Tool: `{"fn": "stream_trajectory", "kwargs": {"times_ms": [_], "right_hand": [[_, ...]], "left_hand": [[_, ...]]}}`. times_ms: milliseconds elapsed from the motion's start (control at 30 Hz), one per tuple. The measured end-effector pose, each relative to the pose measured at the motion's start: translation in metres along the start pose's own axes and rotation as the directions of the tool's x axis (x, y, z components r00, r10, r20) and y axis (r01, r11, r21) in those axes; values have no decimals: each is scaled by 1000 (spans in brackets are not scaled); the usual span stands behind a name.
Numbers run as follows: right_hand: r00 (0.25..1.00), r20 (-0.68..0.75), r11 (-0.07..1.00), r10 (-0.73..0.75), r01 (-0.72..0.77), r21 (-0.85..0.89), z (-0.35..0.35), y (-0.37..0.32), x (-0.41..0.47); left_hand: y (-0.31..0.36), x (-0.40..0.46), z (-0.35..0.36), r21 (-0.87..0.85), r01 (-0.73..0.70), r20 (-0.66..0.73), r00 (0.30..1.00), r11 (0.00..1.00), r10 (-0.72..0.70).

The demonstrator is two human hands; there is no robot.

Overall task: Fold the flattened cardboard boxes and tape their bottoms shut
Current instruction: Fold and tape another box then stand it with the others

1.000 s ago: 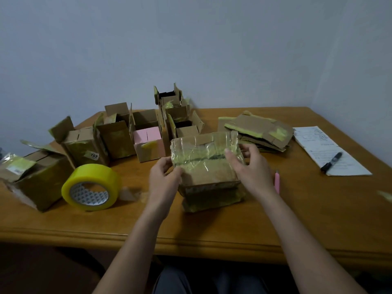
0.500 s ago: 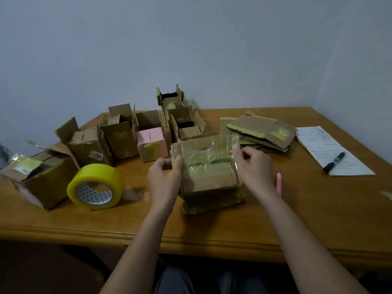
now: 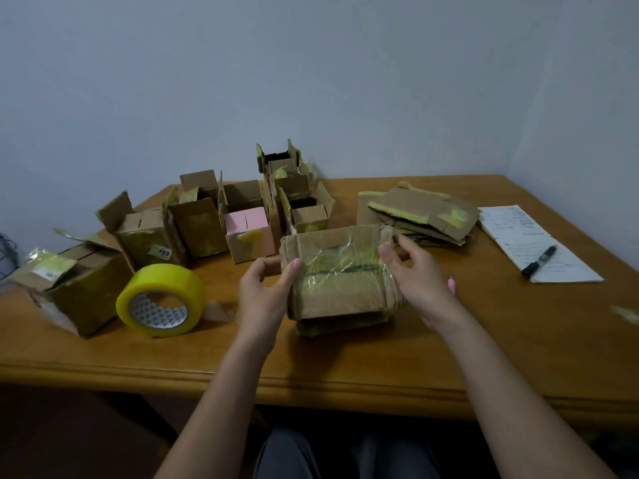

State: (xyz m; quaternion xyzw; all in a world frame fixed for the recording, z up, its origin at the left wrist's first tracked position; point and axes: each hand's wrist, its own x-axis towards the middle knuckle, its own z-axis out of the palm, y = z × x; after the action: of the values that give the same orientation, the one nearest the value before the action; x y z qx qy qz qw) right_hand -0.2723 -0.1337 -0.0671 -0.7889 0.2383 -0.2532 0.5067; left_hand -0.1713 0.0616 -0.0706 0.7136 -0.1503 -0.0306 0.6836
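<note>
While the taped cardboard box (image 3: pixel 340 271) is lying crosswise between them, the left hand (image 3: pixel 264 288) and right hand (image 3: pixel 416 274) are gripping its 2 ends.

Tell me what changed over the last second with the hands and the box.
The right hand slid from the box's front taped face to its right edge. The left hand still grips the left edge. The tape roll and flattened stack stayed put.
</note>
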Motion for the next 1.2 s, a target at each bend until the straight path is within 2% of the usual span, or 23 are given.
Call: {"fn": "stream_trajectory", "kwargs": {"times_ms": [133,233,300,400,467,567,633,700,733,800,867,900,967,1033,1100,1200], "right_hand": [[998,67,986,13,-24,166,-9,3,-4],[997,71,981,7,-21,193,-10,2,-7],[998,68,989,-6,-4,147,-8,-2,-9],[996,81,999,-21,17,48,-7,-8,-17],[991,116,998,-60,62,-7,-9,-11,-22],[992,90,987,-85,96,-126,-11,-15,-27],[993,22,986,-116,118,-121,-11,-12,-29],[990,-15,990,-141,141,-11,-10,-9,-31],[990,-17,987,-139,140,72,-11,-9,-32],[991,6,981,-131,129,146,-12,-8,-28],[995,67,997,-71,69,31,-13,-7,-24],[993,112,999,-25,22,29,-14,-5,-23],[972,232,988,28,-62,141,-12,-2,-23],[957,284,978,57,-110,176,-6,-3,-23],[958,286,990,17,-57,131,-1,-2,-25],[971,234,998,-57,47,48,1,0,-25]], "left_hand": [[-3,-1,-4,9,-33,49,998,999,33],[-4,0,-5,0,-36,83,996,999,36],[-4,0,-8,-12,-17,97,995,1000,18],[-3,-2,-10,-34,112,144,984,993,-106],[-3,-6,-10,16,236,151,960,972,-235],[2,-16,-8,-10,456,172,877,890,-448],[10,-21,-9,-24,530,202,833,848,-515],[18,-19,-11,-198,537,298,830,820,-472],[19,-16,-12,-308,506,351,847,806,-398],[23,-10,-14,-422,354,330,918,835,-222],[24,-6,-15,-379,202,258,960,903,-107],[21,-4,-14,-329,179,263,960,927,-92],[10,-5,-11,-247,238,340,929,939,-147],[-2,-7,-5,-173,280,381,903,944,-198],[-11,-9,2,-95,245,370,909,965,-195],[-19,-9,8,-71,221,357,916,973,-182]]}}
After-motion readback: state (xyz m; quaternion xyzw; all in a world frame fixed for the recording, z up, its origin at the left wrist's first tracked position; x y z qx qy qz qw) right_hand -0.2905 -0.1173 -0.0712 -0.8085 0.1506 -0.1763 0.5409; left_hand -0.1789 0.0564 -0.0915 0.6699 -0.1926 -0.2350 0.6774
